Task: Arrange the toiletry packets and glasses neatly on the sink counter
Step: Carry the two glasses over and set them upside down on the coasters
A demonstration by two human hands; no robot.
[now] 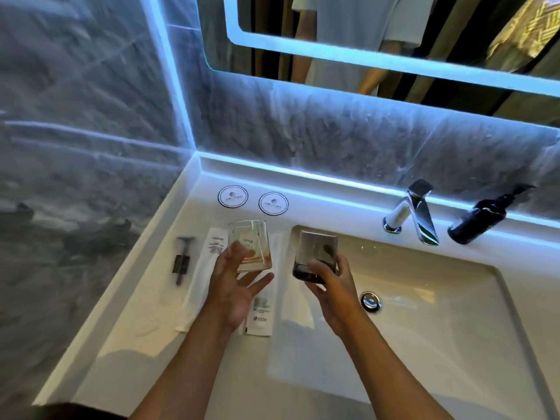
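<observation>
My left hand holds an amber-tinted glass above the white counter, left of the basin. My right hand grips a smoky grey glass over the basin's left rim. Two round white coasters lie at the back of the counter. Long white toiletry packets lie side by side under my left hand, partly hidden by it. A packet with a dark razor lies furthest left.
The white sink basin with its chrome drain fills the right side. A chrome tap and a dark pump bottle stand behind it. A lit mirror hangs above and marble walls close the left corner.
</observation>
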